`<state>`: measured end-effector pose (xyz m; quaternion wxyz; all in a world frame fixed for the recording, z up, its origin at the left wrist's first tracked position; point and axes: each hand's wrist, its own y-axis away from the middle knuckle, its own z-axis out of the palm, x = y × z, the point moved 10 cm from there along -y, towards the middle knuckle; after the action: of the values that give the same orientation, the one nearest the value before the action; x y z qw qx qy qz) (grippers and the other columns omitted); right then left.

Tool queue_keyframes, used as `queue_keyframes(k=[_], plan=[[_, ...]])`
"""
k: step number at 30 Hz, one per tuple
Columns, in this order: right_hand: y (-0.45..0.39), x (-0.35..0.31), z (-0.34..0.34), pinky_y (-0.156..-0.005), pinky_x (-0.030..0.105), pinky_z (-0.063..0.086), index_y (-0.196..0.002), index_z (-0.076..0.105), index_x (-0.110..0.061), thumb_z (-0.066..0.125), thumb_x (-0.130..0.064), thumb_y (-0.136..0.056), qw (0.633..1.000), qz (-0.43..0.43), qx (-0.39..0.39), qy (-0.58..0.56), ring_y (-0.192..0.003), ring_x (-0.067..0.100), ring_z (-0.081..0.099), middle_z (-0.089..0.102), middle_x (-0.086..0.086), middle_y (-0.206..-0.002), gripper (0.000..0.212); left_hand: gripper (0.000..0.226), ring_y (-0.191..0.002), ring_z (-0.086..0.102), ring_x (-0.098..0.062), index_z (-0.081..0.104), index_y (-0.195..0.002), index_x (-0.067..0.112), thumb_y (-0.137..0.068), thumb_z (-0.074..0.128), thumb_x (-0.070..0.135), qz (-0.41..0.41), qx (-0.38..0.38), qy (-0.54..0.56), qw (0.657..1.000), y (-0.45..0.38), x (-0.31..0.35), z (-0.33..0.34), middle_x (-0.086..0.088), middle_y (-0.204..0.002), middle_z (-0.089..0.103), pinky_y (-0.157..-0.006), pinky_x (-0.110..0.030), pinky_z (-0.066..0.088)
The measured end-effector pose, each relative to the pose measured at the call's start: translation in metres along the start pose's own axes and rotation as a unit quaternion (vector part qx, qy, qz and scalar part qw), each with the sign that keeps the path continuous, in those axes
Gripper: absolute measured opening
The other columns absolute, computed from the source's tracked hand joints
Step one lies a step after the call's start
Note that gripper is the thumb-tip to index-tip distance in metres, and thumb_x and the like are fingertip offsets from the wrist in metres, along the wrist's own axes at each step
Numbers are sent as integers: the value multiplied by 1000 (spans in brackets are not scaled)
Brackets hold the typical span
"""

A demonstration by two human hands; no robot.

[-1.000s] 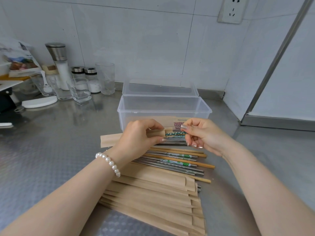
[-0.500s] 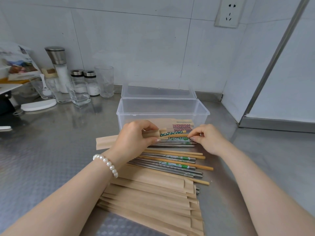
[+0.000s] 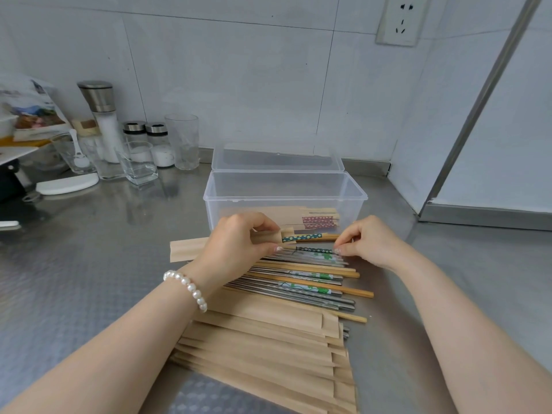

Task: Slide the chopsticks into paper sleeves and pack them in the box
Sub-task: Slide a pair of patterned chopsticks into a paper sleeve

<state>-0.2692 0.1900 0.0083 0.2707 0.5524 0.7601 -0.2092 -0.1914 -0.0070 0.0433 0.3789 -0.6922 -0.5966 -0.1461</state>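
Left hand (image 3: 239, 239): pinches paper sleeve (image 3: 191, 249) mouth.
Right hand (image 3: 369, 242): pinches chopsticks (image 3: 313, 237) ends.
Advice: keep pair aligned, push straight.

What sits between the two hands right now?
In the head view, a pair of wooden chopsticks with green flowered ends spans from the brown paper sleeve held by the left hand to the right hand.

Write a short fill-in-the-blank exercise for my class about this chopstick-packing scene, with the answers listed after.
1. The left hand holds a brown paper sleeve, and a ____ bracelet circles that wrist.
2. The clear plastic box stands with its lid ____.
3. The right hand pinches the end of the green floral chopsticks, pushing them into the ____.

Answers: pearl; open; sleeve
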Motion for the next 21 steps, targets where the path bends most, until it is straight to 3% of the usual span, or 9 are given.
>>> queue_keyframes(k=[7,12,16,21], plan=[[1,-1,2,-59,17,36,-62,68,-24,76,-9,-74,1000,-13,-5,-7,-61,5,50,59,-8,-64,21,28,-87,60,-11,69,-96,19,-70,78,21,3,-4,1,1000,1,0,1,11,-84,63,-83,-26,49],[-1,-7,-7,-55,6,37,-71,66,-14,68,-4,-80,998,-45,30,-26,-59,4,47,57,-6,-67,14,28,-88,61,-11,68,-97,20,-71,77,22,4,-19,1,1000,1,0,5,9,-88,65,-85,-30,51],[1,-9,-23,-50,8,43,-74,64,-11,62,4,-83,988,-55,58,-132,-49,-5,55,64,-7,-61,18,28,-87,61,-11,68,-97,19,-71,77,21,2,-13,3,1000,0,-1,3,9,-87,65,-85,-29,51],[12,-15,-52,-51,16,51,-78,66,-5,59,10,-80,936,-83,96,-330,-52,7,62,69,2,-58,17,27,-88,60,-12,69,-96,21,-71,78,22,1,-9,5,1000,1,-1,1,9,-87,64,-84,-29,50]])
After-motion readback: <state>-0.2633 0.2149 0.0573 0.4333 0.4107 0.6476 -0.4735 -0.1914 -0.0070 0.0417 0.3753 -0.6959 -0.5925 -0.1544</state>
